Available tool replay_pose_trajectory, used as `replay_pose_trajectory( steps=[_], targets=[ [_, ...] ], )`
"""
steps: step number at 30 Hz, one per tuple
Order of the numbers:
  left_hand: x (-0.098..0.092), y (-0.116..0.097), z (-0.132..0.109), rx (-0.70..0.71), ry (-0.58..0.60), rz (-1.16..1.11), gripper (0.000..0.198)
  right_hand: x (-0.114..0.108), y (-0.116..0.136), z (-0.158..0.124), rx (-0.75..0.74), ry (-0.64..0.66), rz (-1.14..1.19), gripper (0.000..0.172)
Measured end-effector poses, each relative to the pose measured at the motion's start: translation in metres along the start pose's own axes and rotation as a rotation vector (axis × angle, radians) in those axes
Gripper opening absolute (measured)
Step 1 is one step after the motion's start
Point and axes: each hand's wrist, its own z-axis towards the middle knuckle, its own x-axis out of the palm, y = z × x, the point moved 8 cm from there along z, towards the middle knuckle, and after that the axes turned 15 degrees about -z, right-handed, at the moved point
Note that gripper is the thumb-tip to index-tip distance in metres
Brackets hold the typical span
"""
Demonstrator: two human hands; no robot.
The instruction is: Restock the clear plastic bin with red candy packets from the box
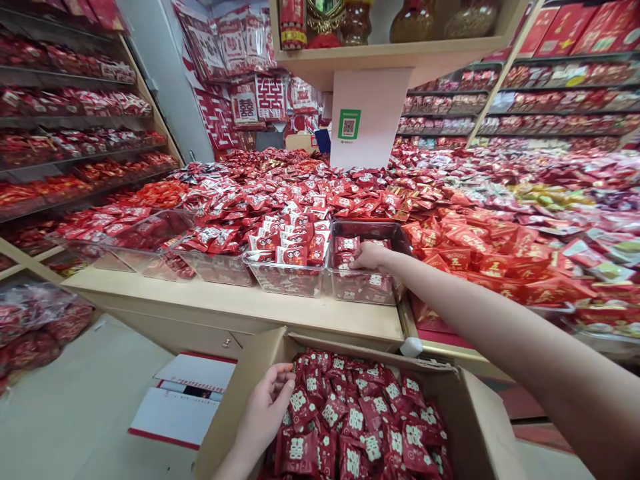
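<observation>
My right hand (373, 255) reaches into a clear plastic bin (364, 295) on the counter. Its fingers are curled down at a dark red candy packet (346, 245) inside, and part of the grip is hidden. Below, a cardboard box (487, 417) holds a heap of dark red candy packets (356, 421) printed with pale double-happiness characters. My left hand (270, 400) rests at the box's left side, fingers extended over the edge of the heap, thumb apart, holding nothing.
A neighbouring clear bin (285, 279) is filled with red-and-white packets. Orange-red packets (480, 250) are piled to the right. A white post with a QR code sign (349, 125) rises behind the bins. Stocked shelves (65, 113) line the left. A flattened white carton (175, 413) lies on the floor.
</observation>
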Motion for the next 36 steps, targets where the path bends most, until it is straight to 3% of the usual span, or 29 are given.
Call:
replay_pose_trajectory(
  steps=[5,7,13,18,23,36],
  targets=[
    [0.000,0.003,0.000,-0.007,0.033,0.067,0.028,0.011,0.013,0.000,-0.099,0.193,-0.494,0.021],
    [0.001,0.002,0.000,0.007,0.037,0.093,0.026,0.014,0.013,0.001,-0.135,0.239,-0.575,0.023],
    [-0.007,0.003,0.000,0.056,-0.009,0.132,0.026,0.011,-0.004,0.005,-0.038,0.347,-0.393,0.023],
    [-0.008,0.000,-0.003,0.095,-0.044,0.162,0.023,-0.019,0.006,0.021,-0.061,0.037,-0.507,0.025],
    [-0.006,-0.007,-0.005,0.130,-0.077,0.156,0.019,0.002,0.007,0.029,-0.091,0.171,-0.384,0.019],
    [-0.005,0.005,-0.002,0.319,0.031,0.364,0.017,0.014,-0.006,0.055,-0.054,0.240,-0.261,0.021]
  ],
)
